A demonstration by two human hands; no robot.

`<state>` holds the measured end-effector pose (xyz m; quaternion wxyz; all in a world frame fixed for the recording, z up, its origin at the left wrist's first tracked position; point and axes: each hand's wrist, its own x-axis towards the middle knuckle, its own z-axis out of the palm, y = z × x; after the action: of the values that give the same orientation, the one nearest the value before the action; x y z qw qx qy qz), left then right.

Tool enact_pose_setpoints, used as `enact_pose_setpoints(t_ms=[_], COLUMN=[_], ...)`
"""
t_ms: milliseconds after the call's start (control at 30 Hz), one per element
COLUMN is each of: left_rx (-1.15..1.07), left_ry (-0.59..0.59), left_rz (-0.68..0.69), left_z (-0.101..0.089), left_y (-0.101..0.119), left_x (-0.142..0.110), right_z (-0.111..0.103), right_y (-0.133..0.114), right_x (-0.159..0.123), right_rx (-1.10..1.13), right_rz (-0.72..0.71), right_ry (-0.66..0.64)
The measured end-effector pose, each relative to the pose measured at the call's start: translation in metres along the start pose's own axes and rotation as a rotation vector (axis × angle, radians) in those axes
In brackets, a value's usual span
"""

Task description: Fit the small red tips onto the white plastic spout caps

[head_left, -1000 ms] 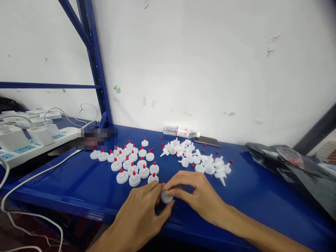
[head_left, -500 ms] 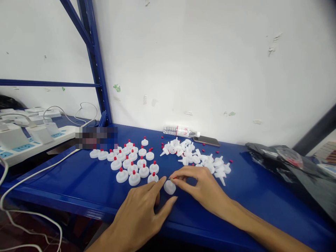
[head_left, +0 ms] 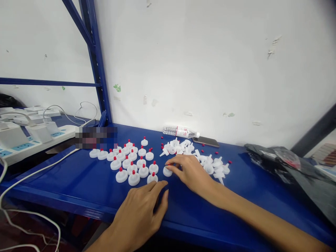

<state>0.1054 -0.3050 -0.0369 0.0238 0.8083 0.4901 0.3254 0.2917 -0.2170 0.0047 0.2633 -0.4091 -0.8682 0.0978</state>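
Observation:
My right hand pinches the red tip of a white nozzle cap, whose round base is down at the blue table. My left hand rests lower down, thumb and forefinger apart, with nothing between them. Just beyond its fingertips stands another white nozzle cap with a red tip. Several more such capped nozzles stand upright in loose rows to the left. Behind my right hand lies a heap of white nozzles without red tips, partly hidden by the hand. Small red tip caps are scattered around that heap.
A clear plastic bottle lies along the wall, beside a phone. Black plastic bags cover the table's right end. At left are a white power strip with plugs and a white cable. A blue rack post rises behind.
My right hand has moved away from me and slightly left, taking the red-tipped nozzle cap along. My left thumb and forefinger have come closer together, and that hand no longer borders the cap.

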Motion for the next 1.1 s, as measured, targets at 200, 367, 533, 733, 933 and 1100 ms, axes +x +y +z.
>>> enact_pose_setpoints(t_ms=[200, 367, 533, 733, 933, 1100], left_rx=[0.014, 0.012, 0.009, -0.001, -0.057, -0.09], left_ry=[-0.006, 0.005, 0.03, 0.041, 0.163, 0.237], left_rz=[0.013, 0.033, 0.061, 0.066, -0.022, 0.142], left_z=[0.0, 0.001, 0.001, 0.001, 0.005, 0.003], left_y=[-0.001, -0.001, -0.003, -0.003, -0.007, -0.008], left_x=[0.0, 0.0, 0.0, -0.001, -0.003, -0.001], right_z=[-0.01, -0.025, -0.013, -0.021, -0.06, -0.056], right_y=[-0.002, 0.004, 0.028, 0.033, -0.004, -0.029], right_x=[0.034, 0.05, 0.062, 0.06, 0.013, -0.022], right_rx=[-0.006, -0.168, -0.485, -0.439, 0.081, 0.355], right_rz=[0.021, 0.001, -0.238, -0.252, -0.027, 0.017], right_ry=[-0.177, -0.018, -0.148, -0.1, -0.086, -0.296])
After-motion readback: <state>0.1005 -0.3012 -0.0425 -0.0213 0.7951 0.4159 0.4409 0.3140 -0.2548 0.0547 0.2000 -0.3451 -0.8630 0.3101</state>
